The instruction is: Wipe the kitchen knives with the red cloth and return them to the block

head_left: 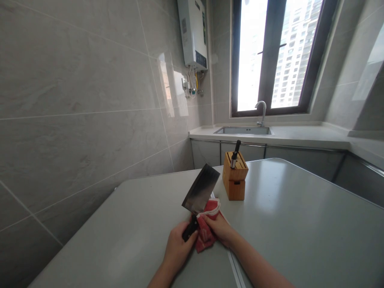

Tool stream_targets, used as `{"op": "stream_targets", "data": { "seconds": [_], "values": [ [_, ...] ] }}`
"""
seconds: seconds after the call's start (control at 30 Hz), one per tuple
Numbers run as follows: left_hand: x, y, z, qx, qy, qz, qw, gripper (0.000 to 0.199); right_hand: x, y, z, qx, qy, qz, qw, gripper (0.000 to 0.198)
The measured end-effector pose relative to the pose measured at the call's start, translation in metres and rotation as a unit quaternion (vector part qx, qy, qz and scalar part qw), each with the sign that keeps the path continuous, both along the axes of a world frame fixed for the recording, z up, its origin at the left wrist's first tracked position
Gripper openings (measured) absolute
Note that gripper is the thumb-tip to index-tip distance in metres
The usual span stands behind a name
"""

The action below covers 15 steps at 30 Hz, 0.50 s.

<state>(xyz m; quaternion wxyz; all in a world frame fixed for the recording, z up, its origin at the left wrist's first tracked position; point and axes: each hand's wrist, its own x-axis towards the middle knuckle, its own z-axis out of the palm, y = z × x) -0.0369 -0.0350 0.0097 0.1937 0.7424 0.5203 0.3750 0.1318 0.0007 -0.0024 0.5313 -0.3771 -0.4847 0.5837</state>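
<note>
My left hand (177, 249) grips the black handle of a cleaver (201, 190), whose broad dark blade points up and away over the grey table (285, 208). My right hand (220, 228) holds a red cloth (207, 232) bunched against the base of the blade, near the handle. Just beyond the blade stands a wooden knife block (235, 176) with one black-handled tool (235, 154) standing in a slot.
A tiled wall runs close along the left. Behind the table a counter holds a steel sink (243, 130) with a tap (262, 110) under a window. A white water heater (193, 32) hangs on the wall. A seam (235, 270) runs down the table near me.
</note>
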Motion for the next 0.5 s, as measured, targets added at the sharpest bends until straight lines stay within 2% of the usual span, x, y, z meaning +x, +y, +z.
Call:
{"op": "stream_targets", "data": {
  "seconds": [0.23,0.5],
  "values": [
    [0.0,0.001,0.002,-0.002,-0.02,0.009,1.0,0.025,-0.003,0.003,-0.005,-0.019,0.039,-0.023,0.999,0.041],
    [0.003,-0.003,0.004,-0.022,-0.022,-0.027,0.999,0.024,0.002,-0.006,0.007,-0.004,0.027,0.055,0.998,0.043]
  ]
}}
